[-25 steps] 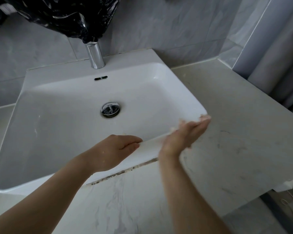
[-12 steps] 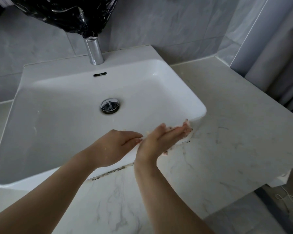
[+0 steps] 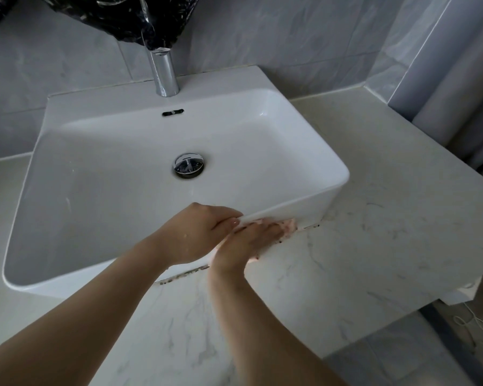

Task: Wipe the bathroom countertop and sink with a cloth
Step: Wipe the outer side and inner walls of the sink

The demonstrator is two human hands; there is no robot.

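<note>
Hands meet at the front rim of the white sink (image 3: 304, 151), toward its 4 o'clock corner. The left hand (image 3: 198, 235) comes in from 7 o'clock and hooks its bent fingers over the rim, so that grip is closed on the sink's edge; the thumb is hidden. The right hand (image 3: 248, 246) lies just below it, its grip open. Its fingers (image 3: 279, 228) are straight, point toward 2 o'clock and press flat against the sink's outer front wall, right at the seam where the sink meets the marbled table (image 3: 374, 218). Whether a cloth lies under that palm cannot be told. Dark specks (image 3: 184, 274) dot the seam on both sides of the hands. The sink sits on the table, whose surface shows at 3 and 6 o'clock of it. In the basin a chrome drain (image 3: 189, 165) sits near the middle, with an overflow slot (image 3: 173, 112) at 12 o'clock of it. A chrome tap (image 3: 165, 73) stands on the back ledge, its top wrapped in a black plastic bag (image 3: 129, 18).
</note>
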